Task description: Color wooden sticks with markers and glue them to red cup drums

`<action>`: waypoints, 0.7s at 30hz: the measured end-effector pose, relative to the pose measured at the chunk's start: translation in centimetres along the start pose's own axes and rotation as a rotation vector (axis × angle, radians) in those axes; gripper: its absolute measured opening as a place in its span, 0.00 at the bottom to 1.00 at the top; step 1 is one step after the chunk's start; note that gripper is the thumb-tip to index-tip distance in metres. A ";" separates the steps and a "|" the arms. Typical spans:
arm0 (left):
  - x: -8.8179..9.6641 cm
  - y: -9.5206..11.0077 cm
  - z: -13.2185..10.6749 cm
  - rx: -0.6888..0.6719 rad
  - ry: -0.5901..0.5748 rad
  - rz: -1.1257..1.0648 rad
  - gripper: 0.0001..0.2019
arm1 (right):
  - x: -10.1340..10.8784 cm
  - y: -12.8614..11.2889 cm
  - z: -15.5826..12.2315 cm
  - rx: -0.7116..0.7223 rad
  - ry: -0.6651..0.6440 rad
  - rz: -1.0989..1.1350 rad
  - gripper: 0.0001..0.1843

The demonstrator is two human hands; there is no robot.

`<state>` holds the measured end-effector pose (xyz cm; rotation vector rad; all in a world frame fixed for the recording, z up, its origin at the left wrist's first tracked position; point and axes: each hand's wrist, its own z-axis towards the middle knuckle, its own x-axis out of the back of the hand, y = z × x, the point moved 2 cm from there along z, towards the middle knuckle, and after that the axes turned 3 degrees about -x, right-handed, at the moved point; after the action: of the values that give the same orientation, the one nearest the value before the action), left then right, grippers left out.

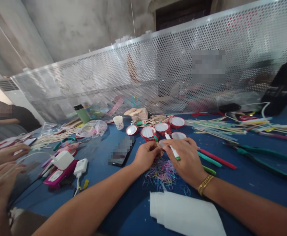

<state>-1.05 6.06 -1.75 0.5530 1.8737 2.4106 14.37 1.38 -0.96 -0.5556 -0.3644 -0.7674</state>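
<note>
- Where the left hand (146, 155) sits close to the right hand (189, 161) above the blue table (96, 183), its grip is narrow — pinched on a thin stick (155, 136) coloured green and red near the upper end.
- The right hand's grip holds a slim white marker (173, 150) with a green end, slanted just beside the stick.
- Under them lies a loose tangle of pink, purple and blue strands (162, 173).
- Round red-rimmed discs (148, 132) with shiny tops sit beyond — a flat black phone (123, 150) to the left.
</note>
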 end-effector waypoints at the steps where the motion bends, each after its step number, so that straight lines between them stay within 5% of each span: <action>1: 0.0 -0.1 0.0 0.000 -0.001 -0.005 0.15 | 0.0 0.0 0.0 -0.005 -0.005 -0.004 0.09; 21: 0.4 -0.2 -0.3 -0.003 -0.025 0.093 0.16 | 0.1 -0.4 0.3 -0.060 -0.007 0.038 0.13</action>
<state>-1.55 5.91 -1.94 0.6820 1.8741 2.4503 14.13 1.29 -0.49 -0.6197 -0.3370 -0.7421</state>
